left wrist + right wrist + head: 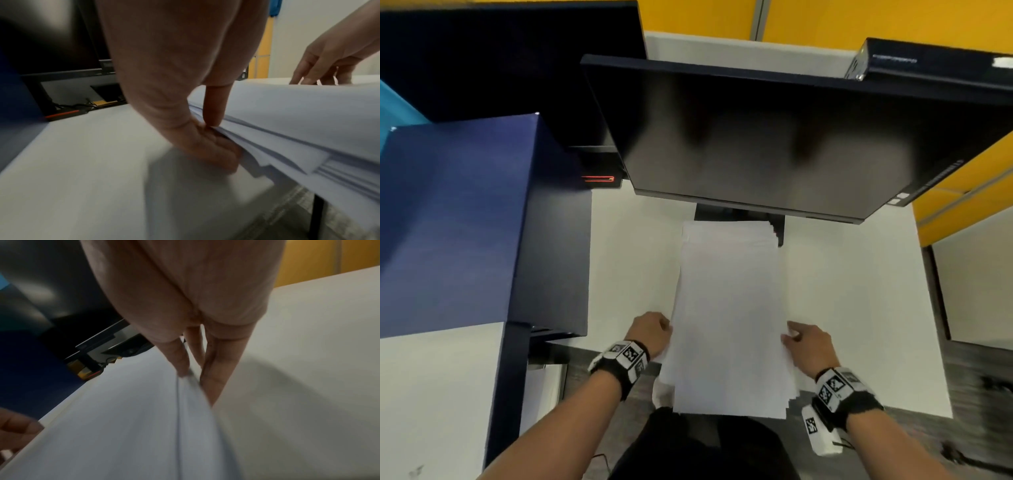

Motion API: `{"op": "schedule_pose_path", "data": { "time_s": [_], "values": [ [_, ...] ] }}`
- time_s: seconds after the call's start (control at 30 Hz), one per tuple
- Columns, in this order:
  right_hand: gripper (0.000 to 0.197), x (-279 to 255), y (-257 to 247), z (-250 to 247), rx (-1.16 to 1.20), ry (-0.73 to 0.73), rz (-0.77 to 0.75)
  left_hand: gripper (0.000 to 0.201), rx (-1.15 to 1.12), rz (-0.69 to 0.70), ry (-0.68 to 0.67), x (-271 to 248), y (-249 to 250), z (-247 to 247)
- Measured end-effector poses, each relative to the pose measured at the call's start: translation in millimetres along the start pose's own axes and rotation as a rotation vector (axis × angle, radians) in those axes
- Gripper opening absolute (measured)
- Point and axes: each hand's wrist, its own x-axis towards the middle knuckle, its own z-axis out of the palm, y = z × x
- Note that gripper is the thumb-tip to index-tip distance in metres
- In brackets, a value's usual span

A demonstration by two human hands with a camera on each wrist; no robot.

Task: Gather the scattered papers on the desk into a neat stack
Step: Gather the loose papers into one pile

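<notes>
A stack of white papers (729,308) lies lengthwise on the white desk (859,308), from the monitor stand to past the near edge, with its sheets slightly fanned. My left hand (654,330) holds the stack's left edge. In the left wrist view the left hand (216,134) has one finger on top of the papers (298,121) and the others curled beneath. My right hand (796,337) takes the right edge. In the right wrist view the right hand (193,374) has the thumb above the papers (133,426) and the fingers alongside.
A dark monitor (774,137) hangs over the far end of the stack, with a second monitor (500,61) behind it on the left. A tall blue box (465,222) borders the desk's left side. A small black computer (928,61) sits far right.
</notes>
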Motion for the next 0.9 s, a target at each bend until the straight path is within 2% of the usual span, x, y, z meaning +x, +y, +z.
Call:
{"op": "schedule_pose_path", "data": {
  "time_s": [0.1, 0.2, 0.3, 0.37, 0.43, 0.6, 0.7, 0.9],
  "values": [
    [0.033, -6.9, -9.6, 9.8, 0.014, 0.050, -0.045, 0.022, -0.089, 0.024, 0.065, -8.0, 2.9, 12.5],
    [0.032, 0.0, -4.1, 4.3, 0.119, 0.088, 0.011, 0.022, -0.143, 0.024, 0.125, -16.8, 4.9, 6.8],
    [0.015, -4.5, 6.0, -8.4, 0.210, 0.044, 0.060, 0.019, -0.144, -0.035, 0.049, -26.1, -4.4, -1.9],
    [0.011, -12.5, 9.5, -8.0, 0.165, -0.010, 0.074, 0.014, -0.097, -0.029, 0.002, -33.3, -8.1, -1.3],
    [0.013, -16.3, 11.2, 0.3, 0.113, -0.044, 0.074, 0.010, -0.098, -0.025, -0.016, -39.3, -6.1, 4.4],
    [0.022, -14.3, 11.0, 6.1, 0.102, -0.054, 0.108, 0.021, -0.114, -0.064, -0.042, -43.8, -1.4, 8.2],
    [0.022, -16.3, 18.8, -1.4, 0.119, -0.064, 0.138, 0.026, -0.132, -0.053, 0.010, -40.5, -5.8, 3.0],
    [0.025, -20.7, 10.9, 5.4, -0.062, -0.172, 0.108, 0.028, -0.128, -0.006, 0.003, -44.1, 6.7, 7.9]
  ]
}}
